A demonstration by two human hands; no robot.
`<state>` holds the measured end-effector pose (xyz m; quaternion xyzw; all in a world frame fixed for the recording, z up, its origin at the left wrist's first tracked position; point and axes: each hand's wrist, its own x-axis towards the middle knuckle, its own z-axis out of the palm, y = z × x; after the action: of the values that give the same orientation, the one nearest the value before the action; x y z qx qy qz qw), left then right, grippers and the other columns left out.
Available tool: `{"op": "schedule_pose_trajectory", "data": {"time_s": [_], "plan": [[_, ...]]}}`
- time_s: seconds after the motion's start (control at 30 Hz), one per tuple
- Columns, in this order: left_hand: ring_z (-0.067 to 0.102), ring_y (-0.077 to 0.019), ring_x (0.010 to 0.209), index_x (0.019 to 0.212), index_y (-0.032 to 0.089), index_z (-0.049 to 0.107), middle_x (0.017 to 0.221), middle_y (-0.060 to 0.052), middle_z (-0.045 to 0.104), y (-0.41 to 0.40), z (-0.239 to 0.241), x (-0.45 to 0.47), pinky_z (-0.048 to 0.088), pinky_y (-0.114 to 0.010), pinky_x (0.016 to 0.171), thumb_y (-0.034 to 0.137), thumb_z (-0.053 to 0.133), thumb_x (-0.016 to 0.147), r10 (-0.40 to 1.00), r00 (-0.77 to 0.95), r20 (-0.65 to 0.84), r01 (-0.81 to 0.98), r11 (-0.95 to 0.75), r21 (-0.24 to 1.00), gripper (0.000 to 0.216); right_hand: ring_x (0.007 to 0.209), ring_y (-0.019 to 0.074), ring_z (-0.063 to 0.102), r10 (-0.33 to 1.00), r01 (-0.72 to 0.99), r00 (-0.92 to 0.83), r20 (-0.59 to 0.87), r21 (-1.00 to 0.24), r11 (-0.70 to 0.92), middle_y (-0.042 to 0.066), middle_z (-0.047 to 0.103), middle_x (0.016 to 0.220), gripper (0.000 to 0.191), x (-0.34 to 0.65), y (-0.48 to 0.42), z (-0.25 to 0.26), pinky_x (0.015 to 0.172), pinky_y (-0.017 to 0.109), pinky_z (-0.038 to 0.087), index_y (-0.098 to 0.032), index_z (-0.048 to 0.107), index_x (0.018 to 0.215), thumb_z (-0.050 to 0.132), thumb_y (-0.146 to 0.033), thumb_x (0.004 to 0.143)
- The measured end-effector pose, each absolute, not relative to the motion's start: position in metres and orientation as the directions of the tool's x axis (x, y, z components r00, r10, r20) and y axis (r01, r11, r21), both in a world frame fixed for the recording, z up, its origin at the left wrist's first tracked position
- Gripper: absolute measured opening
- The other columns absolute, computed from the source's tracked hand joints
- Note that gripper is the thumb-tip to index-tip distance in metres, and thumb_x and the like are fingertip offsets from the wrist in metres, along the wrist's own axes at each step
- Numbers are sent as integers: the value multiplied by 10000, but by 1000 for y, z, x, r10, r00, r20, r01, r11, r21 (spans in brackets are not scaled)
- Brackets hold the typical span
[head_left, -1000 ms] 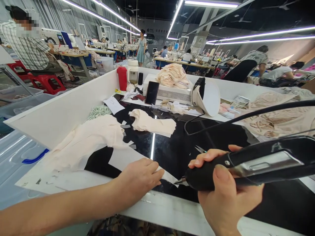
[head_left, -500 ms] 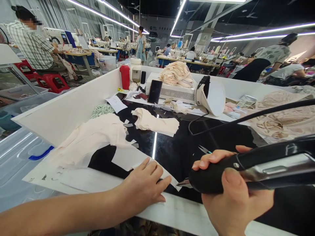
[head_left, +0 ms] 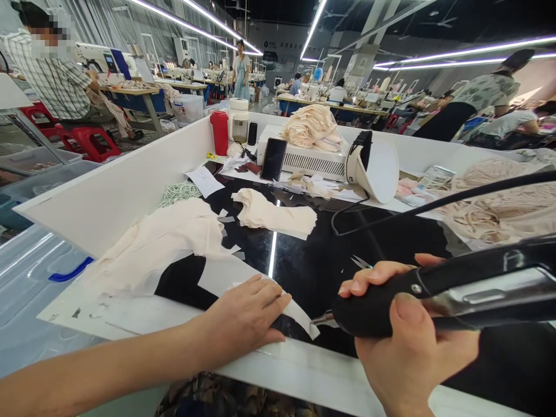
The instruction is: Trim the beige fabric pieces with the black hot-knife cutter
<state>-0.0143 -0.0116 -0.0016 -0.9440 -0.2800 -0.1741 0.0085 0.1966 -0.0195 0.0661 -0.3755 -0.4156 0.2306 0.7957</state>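
Note:
My left hand (head_left: 245,313) lies flat, fingers stretched, over a pale sheet-like piece (head_left: 221,276) at the front of the black work surface (head_left: 317,260). A narrow end of that piece sticks out past my fingertips. My right hand (head_left: 408,341) is wrapped round a black corded hand tool (head_left: 434,289) with a silver side panel; its exact kind does not show. The tool's pointed metal tip is at the narrow end, seemingly touching it. Farther back lies a stack of cream fabric pieces (head_left: 275,213). Left of my hand spreads a larger heap of cream fabric (head_left: 165,240).
Small scissors (head_left: 361,262) lie beyond my right hand, and the black cable (head_left: 434,202) loops across the right. Behind stand a phone (head_left: 273,159), a red cup (head_left: 219,132) and a white lamp-like cone (head_left: 380,171). White side walls (head_left: 113,191) border the table. Several people work around.
My left hand has slid slightly left, baring more of the pale piece's narrow end, which now bends at the tool tip. My right hand has barely moved. A standing person behind has turned.

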Motion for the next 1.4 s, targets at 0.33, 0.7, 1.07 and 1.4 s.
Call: {"op": "schedule_pose_trajectory", "data": {"time_s": [0.33,0.7,1.07,1.4], "plan": [[733,-254,1207,1251,169,700,1280,-96,746,-7,9,-27,605,-419,1184,391,813,1113,535,787,308,493,-845,208,285,538,174,664,680,-74,559,475,-788,611,-50,732,749,472,192,-23,69,478,328,620,-248,690,1142,961,-335,766],[744,-287,1205,1281,160,664,1274,-101,744,-12,2,-25,641,-422,1114,323,827,1093,513,795,324,523,-850,63,298,557,170,669,684,-65,549,481,-791,608,-45,726,761,480,193,-26,67,497,325,627,-243,686,1146,975,-361,783],[738,-314,1146,1449,184,650,1123,-82,723,-21,6,-17,597,-474,1170,585,955,948,510,811,287,530,-848,11,711,560,176,671,686,-57,537,490,-790,610,-44,731,770,462,192,-28,67,501,336,618,-251,693,1145,971,-375,799],[742,-373,1314,1480,210,653,1294,-138,758,-34,-7,-10,605,-511,1210,724,1010,794,493,783,379,546,-837,-39,929,534,184,638,698,-92,557,451,-801,591,-55,727,716,441,190,-27,73,476,331,587,-254,691,1106,923,-336,740]]}}
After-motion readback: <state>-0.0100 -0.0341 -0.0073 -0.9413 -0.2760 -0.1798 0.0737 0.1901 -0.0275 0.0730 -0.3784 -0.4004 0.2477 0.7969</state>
